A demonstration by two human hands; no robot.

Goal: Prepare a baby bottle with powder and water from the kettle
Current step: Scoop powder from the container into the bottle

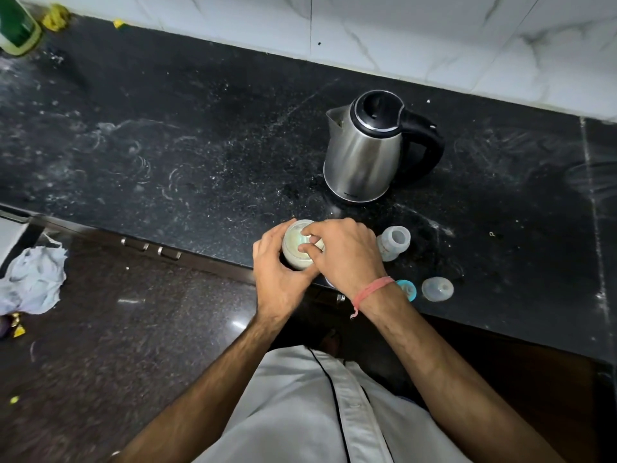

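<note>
Progress check, early stage by my reading. Kettle stands shut on the black table, handle away from the person, and is taken as the landmark. Bottle stands open-mouthed just in front of the kettle, a little to its right; I cannot tell whether it holds any powder or water. Teal ring and clear cap lie side by side nearer the table edge, apart from the bottle, so the bottle is already taken apart. Powder tub sits in front of the kettle, slightly left, at the table edge. Left hand has its fingers curled round the tub wall, a full grip. Right hand lies over the tub top, fingertips pinching something at its centre; whether that is a lid or seal I cannot tell. Judged: tub is being opened or worked at the top. Left to do, as far as shown: powder into bottle, water from kettle, ring and cap back on. Green container stands far left of the kettle, unused.
</note>
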